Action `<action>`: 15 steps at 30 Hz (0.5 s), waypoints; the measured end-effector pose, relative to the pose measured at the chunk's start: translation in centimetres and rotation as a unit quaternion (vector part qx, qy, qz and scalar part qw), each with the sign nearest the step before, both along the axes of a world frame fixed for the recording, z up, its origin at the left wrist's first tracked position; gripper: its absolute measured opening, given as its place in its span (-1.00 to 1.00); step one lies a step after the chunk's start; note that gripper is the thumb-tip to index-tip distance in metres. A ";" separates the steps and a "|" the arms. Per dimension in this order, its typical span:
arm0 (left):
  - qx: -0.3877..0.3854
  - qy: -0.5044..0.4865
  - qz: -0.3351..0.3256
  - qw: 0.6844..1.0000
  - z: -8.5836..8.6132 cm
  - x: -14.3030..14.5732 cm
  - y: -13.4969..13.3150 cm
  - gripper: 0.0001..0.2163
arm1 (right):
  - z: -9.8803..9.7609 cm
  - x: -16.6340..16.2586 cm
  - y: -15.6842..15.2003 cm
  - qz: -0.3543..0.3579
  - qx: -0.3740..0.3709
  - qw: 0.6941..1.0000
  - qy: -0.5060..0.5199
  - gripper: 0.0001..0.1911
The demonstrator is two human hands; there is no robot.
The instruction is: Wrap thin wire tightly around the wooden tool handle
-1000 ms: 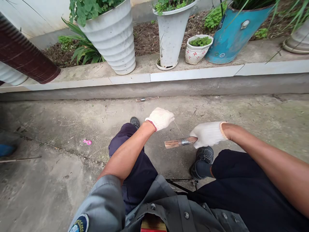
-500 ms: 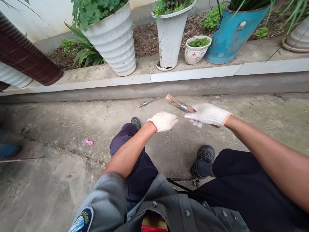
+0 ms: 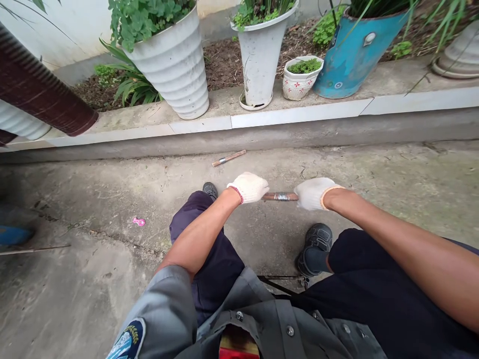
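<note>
Joining the fisted white-gloved right hand [image 3: 312,193], the white-gloved left hand [image 3: 250,187] now clamps the other end of the brown wire-bound wooden stick [image 3: 280,196].

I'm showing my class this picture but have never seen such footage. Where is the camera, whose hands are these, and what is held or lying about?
The camera sits on a person's head and looks down, so you see their own arms and shoes. Both hands wear white gloves: the left hand and right hand each grip an end of a wooden stick with wire wound round its middle. On the concrete ground lie a second stick and a small pink thing. Plant pots stand on the ledge.
</note>
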State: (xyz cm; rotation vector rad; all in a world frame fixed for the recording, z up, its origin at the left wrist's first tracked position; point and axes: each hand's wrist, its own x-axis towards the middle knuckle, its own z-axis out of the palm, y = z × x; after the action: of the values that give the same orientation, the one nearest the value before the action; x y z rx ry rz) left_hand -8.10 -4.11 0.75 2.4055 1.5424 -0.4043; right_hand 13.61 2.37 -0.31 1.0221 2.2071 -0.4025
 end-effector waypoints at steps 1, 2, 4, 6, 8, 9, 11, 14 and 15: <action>0.000 -0.002 0.003 1.000 0.1 0.2 0.0 -0.58 | -0.1 -0.3 0.4 -0.026 0.013 1.000 0.001 -0.76; 0.001 -0.006 0.008 1.000 0.2 0.5 -0.1 -0.58 | -0.1 -0.5 0.8 -0.046 0.026 0.999 0.007 -0.70; 0.008 -0.020 0.023 1.000 0.3 0.8 -0.3 -0.57 | 0.2 -0.9 1.4 -0.069 0.045 0.996 0.028 -0.59; 0.014 -0.034 0.032 0.999 0.5 1.0 -0.5 -0.57 | 0.8 -1.1 1.8 -0.083 0.056 0.993 0.065 -0.54; 0.019 -0.050 0.044 0.998 0.6 0.9 -0.7 -0.60 | 1.5 -1.2 1.9 -0.097 0.042 0.987 0.120 -0.51; 0.022 -0.059 0.050 0.997 0.7 0.8 -0.7 -0.63 | 1.9 -1.1 1.8 -0.117 0.020 0.981 0.152 -0.51; 0.026 -0.081 0.056 0.995 0.8 0.5 -0.7 -0.66 | 2.6 -0.8 1.4 -0.174 -0.055 0.960 0.214 -0.55; 0.042 -0.105 0.054 0.992 0.5 -0.1 -0.2 -0.62 | 3.9 0.2 0.9 -0.226 -0.175 0.912 0.294 -0.58; 0.049 -0.110 0.057 0.991 0.2 -0.3 0.0 -0.61 | 4.4 0.6 0.7 -0.216 -0.213 0.900 0.314 -0.57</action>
State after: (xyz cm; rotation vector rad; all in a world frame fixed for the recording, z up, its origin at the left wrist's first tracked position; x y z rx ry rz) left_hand -8.40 -4.12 0.94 2.3271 1.6229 -0.0390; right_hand 14.21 3.10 4.10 1.2403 2.2290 -1.5302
